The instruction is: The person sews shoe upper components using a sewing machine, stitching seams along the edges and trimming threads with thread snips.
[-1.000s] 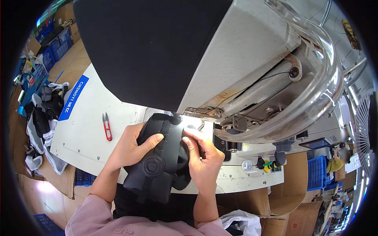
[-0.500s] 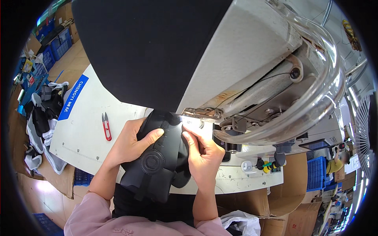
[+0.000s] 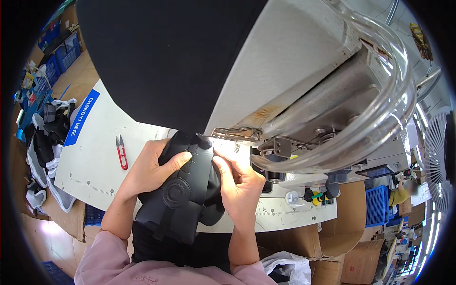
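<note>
A black leather-like piece [image 3: 200, 179] with a raised round ring [image 3: 176, 193] and a strap lies under the head of a sewing machine [image 3: 289, 57]. My left hand [image 3: 154, 171] grips its left side, thumb flat on top and fingers out of sight along the far edge. At its right edge, my right hand [image 3: 240, 183] is closed, thumb and forefinger pinching the material close beside the lit stitching area. A bright lamp glare and the machine head hide the needle. The lower end of the piece hangs over the table edge above my lap.
Red-handled thread snips [image 3: 122, 153] lie on the white tabletop [image 3: 90, 164], left of my hands. Small spools [image 3: 316, 196] stand at the right. A clear curved guard [image 3: 403, 95] fronts the machine. Cardboard boxes [image 3: 349, 223] stand below right, and fabric pieces [image 3: 45, 147] are heaped at far left.
The whole view has shifted slightly, so things sit further left. A threaded lever visible on the machine head before is now out of sight. Both hands keep their hold on the black piece.
</note>
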### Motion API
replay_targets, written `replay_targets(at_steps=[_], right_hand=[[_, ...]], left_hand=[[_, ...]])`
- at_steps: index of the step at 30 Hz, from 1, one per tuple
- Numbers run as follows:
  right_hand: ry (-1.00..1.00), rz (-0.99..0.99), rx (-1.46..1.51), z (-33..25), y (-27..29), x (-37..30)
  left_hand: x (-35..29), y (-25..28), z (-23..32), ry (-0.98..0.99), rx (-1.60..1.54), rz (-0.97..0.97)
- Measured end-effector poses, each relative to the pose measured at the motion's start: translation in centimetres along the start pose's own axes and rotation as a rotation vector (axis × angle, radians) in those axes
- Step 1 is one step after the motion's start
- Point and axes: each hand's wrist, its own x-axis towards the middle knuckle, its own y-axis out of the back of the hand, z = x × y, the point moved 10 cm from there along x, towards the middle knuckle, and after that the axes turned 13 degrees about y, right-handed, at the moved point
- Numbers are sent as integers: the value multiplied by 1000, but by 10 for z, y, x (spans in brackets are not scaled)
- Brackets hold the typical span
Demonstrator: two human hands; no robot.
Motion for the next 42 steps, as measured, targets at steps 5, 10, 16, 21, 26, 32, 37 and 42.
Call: replay_targets(at_steps=[5, 10, 16, 21, 26, 32, 37, 42], right_hand=[[37, -43, -142, -16, -3, 2], [99, -70, -188, -21, -8, -4], [-66, 60, 451, 4, 1, -16], [-143, 46, 610, 14, -14, -44], [141, 26, 220, -23, 15, -28], [418, -295, -363, -58, 7, -21], [452, -297, -375, -60, 14, -17], [478, -297, -448, -61, 10, -10]], left_hand=[[6, 2, -4, 4, -46, -10], [7, 6, -12, 11, -27, -85], [-22, 26, 27, -65, 399, 316], [-85, -41, 48, -513, 706, -517], [-97, -45, 46, -608, 683, -463], [-107, -35, 65, -791, 512, -80], [-111, -44, 67, -819, 528, -40], [-103, -41, 68, -790, 507, -20]])
